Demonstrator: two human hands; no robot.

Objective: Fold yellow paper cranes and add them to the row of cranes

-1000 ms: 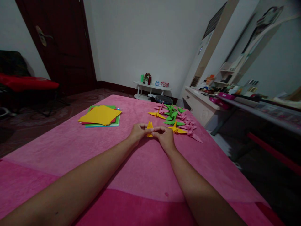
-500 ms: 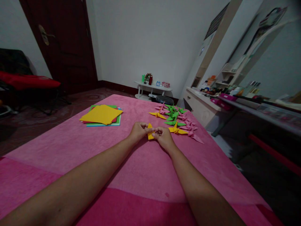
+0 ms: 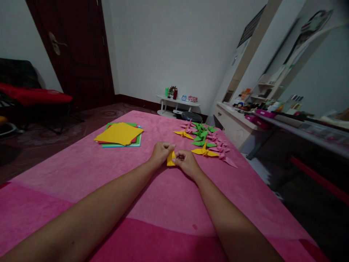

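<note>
A small folded piece of yellow origami paper (image 3: 171,159) is held between my two hands above the pink cloth. My left hand (image 3: 161,153) pinches its upper part, the thumb hiding the tip. At its right edge, my right hand (image 3: 185,161) grips it between thumb and fingers. Just right of my right hand lies a yellow paper crane (image 3: 205,151) with its wings spread. Beyond it are green paper cranes (image 3: 201,135), pink paper cranes (image 3: 219,146) and another yellow crane (image 3: 184,134).
A stack of square coloured paper (image 3: 118,134), yellow on top, lies at the left of the pink-covered surface (image 3: 169,203). Past the far edge stand a low white shelf (image 3: 178,100) and a round dark object (image 3: 191,116). A cluttered dresser (image 3: 237,122) is at the right.
The folded yellow paper has shifted slightly left and down and been turned between my fingers. My left thumb now covers its top. The cranes and paper stack stay in place.
</note>
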